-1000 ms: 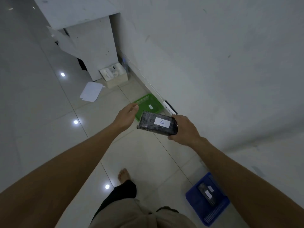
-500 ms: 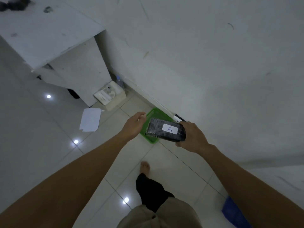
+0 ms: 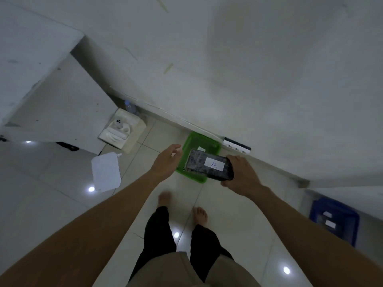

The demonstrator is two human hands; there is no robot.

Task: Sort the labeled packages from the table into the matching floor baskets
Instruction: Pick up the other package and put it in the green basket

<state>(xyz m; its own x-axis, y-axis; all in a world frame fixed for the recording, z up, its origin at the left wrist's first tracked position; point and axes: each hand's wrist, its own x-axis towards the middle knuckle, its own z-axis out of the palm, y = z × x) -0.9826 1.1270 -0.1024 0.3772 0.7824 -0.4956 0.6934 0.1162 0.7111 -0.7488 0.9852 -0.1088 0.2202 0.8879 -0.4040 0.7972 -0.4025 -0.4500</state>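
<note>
Tiled floor (image 3: 238,214): right hand (image 3: 242,175) fingers grip package (image 3: 209,167) over green basket (image 3: 187,145).

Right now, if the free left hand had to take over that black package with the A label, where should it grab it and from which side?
Probably the free short end of the package, coming in from the left. It lies flat and long above the green basket, the right hand already wraps the opposite end, and the open left hand is beside the free one. Fingers under, thumb on top, clear of the A label.
</note>
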